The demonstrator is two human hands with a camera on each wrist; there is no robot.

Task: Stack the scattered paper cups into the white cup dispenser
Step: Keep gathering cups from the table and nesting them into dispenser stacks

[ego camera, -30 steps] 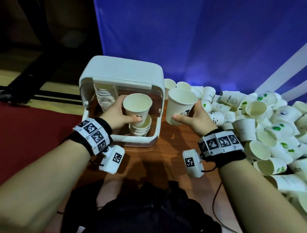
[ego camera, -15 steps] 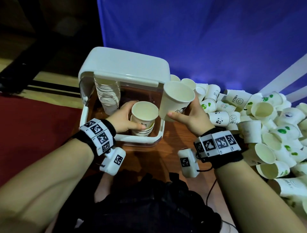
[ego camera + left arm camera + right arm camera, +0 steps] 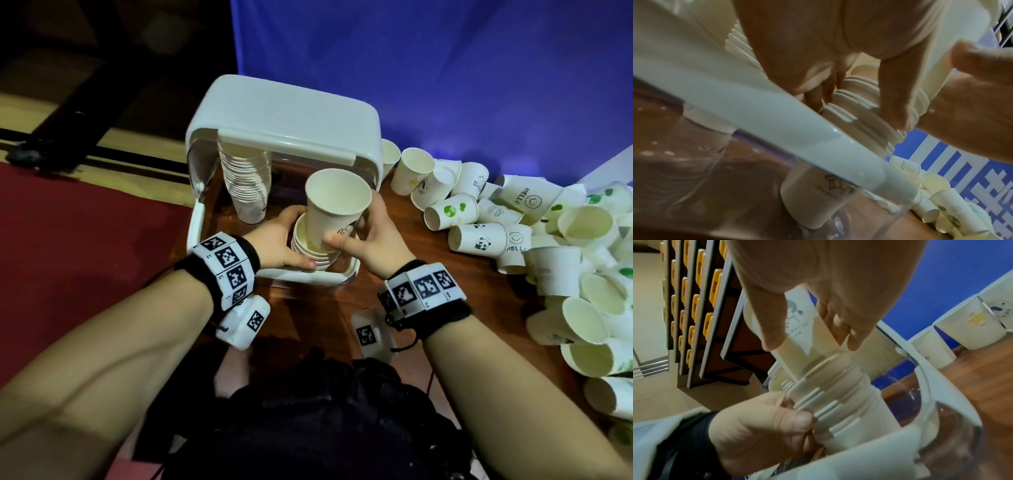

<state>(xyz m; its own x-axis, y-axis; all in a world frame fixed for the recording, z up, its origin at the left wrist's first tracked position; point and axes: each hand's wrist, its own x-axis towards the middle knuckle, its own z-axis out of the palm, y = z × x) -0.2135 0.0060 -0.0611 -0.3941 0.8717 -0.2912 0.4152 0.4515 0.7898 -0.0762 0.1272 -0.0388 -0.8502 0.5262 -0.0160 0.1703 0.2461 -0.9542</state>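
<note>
The cup dispenser [image 3: 291, 116] is coloured white. The scattered paper cups [image 3: 534, 246] are white outside and cream inside; black panda faces, black "HELLO" smileys and green leaf marks are printed on some. A grey flamingo drawing is seen on the held cup [image 3: 797, 316]. The wristbands [image 3: 227, 265] are patterned with black-and-white square codes. The backdrop [image 3: 445, 68] is blue.

Brown wooden table [image 3: 301, 308], bare patch near centre. White dispenser [image 3: 284, 113] stands on it at far centre-left. Loose paper cups [image 3: 476, 240] lie heaped on their sides along the right, some upright just right of the dispenser.
</note>
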